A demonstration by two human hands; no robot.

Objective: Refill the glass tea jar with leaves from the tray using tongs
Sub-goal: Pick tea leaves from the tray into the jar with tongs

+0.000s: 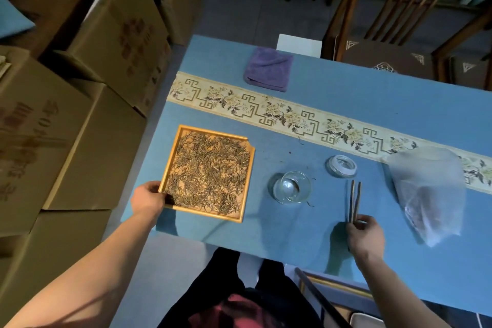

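Observation:
A square wooden tray (247,184) covered with dry tea leaves (209,173) lies on the left of the blue table. My left hand (147,201) grips its near left corner. The open glass jar (292,187) stands to the right of the tray and looks nearly empty. Its glass lid (341,165) lies behind it to the right. My right hand (364,235) holds the near end of dark wooden tongs (354,201), whose tips point away from me, right of the jar.
A clear plastic bag (428,192) lies at the right. A folded purple cloth (269,69) sits at the table's far side, beyond a patterned runner (266,109). Cardboard boxes (66,125) stand left of the table; a wooden chair (394,34) stands behind it.

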